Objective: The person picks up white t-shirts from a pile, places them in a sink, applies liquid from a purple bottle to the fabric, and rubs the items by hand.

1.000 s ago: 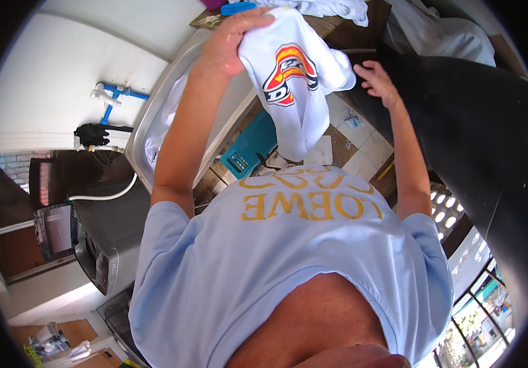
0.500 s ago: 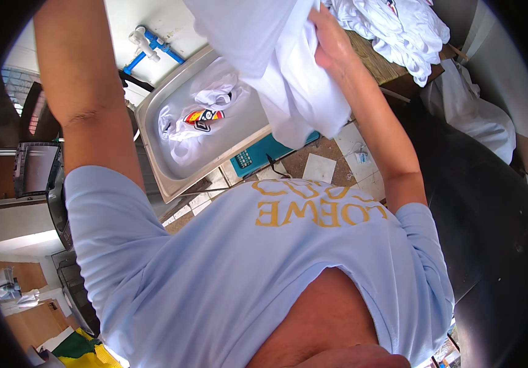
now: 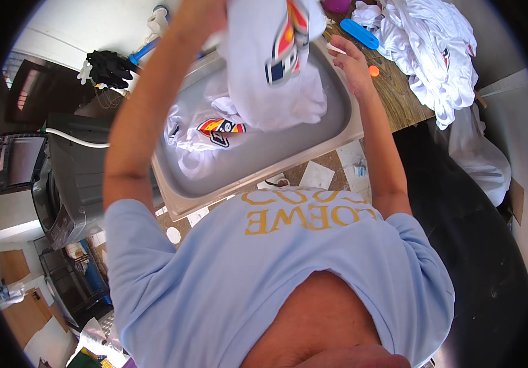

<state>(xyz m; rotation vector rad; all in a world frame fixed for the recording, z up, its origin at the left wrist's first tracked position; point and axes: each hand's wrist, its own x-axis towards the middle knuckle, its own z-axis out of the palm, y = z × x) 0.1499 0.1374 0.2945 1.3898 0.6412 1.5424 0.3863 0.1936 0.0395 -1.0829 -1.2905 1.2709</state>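
My left hand (image 3: 205, 17), partly cut off by the top edge, is closed on a white shirt (image 3: 270, 101) with a red, yellow and dark print. The shirt hangs into a grey basin (image 3: 258, 178), its lower folds inside. A second white shirt (image 3: 199, 156) with a similar print lies crumpled in the basin's left part. At the basin's right rim, my right hand (image 3: 353, 69) is apart from the hanging shirt. Its bent fingers pinch a small white piece (image 3: 336, 48) whose kind I cannot make out.
A wooden table (image 3: 408, 101) on the right bears a heap of white garments (image 3: 426, 52), a blue oval brush-like item (image 3: 359, 34) and an orange cap (image 3: 373, 71). A black padded surface (image 3: 466, 227) lies at right. Left stands a dark grey machine (image 3: 73, 178) with a white hose (image 3: 77, 140).
The raised shirt has come down into the basin, its print now showing. My right hand has let go of it and moved to the basin's right rim. My left arm has swung right.
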